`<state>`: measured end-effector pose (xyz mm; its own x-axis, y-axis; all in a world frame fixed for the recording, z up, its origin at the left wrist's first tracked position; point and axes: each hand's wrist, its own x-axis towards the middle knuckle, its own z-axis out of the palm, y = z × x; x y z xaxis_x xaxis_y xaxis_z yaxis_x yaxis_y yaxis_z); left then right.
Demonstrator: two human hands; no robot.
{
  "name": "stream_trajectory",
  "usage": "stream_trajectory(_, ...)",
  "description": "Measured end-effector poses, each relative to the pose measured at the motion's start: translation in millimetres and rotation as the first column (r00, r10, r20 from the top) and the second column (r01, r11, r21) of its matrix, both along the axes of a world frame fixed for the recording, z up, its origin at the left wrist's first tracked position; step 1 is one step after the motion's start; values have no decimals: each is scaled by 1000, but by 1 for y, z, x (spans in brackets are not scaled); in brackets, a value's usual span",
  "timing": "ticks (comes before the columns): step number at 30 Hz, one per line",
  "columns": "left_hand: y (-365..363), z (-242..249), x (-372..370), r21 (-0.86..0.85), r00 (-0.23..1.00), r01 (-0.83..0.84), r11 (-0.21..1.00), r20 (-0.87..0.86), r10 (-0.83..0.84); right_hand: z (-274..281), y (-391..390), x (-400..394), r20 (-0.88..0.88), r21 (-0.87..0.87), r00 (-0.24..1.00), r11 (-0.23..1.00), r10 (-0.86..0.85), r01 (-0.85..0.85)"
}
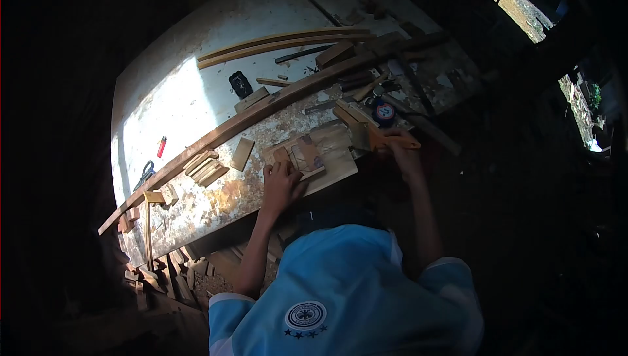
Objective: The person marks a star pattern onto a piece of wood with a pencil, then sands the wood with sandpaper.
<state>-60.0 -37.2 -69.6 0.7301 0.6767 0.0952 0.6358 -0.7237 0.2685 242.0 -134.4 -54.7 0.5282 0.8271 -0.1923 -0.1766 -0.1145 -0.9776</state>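
Observation:
My left hand [280,185] is closed at the near edge of the bench, its fingers on a small wooden block [281,154]. Beside that block, a piece of wood with dark patches [306,153] lies on a pale flat board [339,160]. My right hand [400,152] grips a flat-bladed tool with an orange handle [386,139] at the board's right end. Its broad dull blade points away from me, and I cannot make out its exact kind. Just beyond it sits a round dark blue tape measure [384,113], next to a light wooden piece [353,113].
A long wooden strip [229,124] crosses the stained workbench [216,202]. Small wood pieces [206,168], a red lighter [161,147], scissors [145,174] and a black object [240,84] lie around it. Offcuts [176,284] litter the floor at the left.

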Motion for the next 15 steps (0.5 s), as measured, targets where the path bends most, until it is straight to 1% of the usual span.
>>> stream_trajectory(1, 0, 1, 0, 55, 1000, 17, 998, 24, -19, 3, -2, 7, -7, 57, 1000, 998, 24, -23)
stream_trajectory(2, 0, 3, -4, 114, 998, 30, 993, 49, -35, -1, -4, 18, -22, 168, 1000, 986, -11, 15)
stream_trajectory(3, -1, 5, -11, 174, 996, 42, 984, 71, -55, 2, -5, 29, -76, 250, 994, 963, -81, 98)
stream_trajectory(5, -9, 12, -32, 179, 998, -22, 984, 65, 11, 7, -10, 51, -208, 393, 955, 877, -210, 278)
stream_trajectory(7, -19, 13, -57, 158, 979, -171, 973, 143, 149, 5, -19, 74, -248, 417, 907, 808, -341, 418)
stream_trajectory(8, -23, 11, -70, 184, 955, -267, 946, 181, 234, -3, -23, 83, -268, 449, 880, 758, -391, 474)
stream_trajectory(11, -25, -5, -116, 233, 839, -534, 813, 265, 475, -19, -30, 99, -449, 346, 718, 638, -532, 688)
stream_trajectory(14, -8, -25, -162, 269, 680, -731, 627, 373, 632, -23, -18, 87, -488, 167, 625, 638, -609, 752)
stream_trajectory(15, -2, -30, -176, 165, 576, -809, 565, 420, 702, -23, -13, 79, -487, 107, 588, 623, -646, 774)
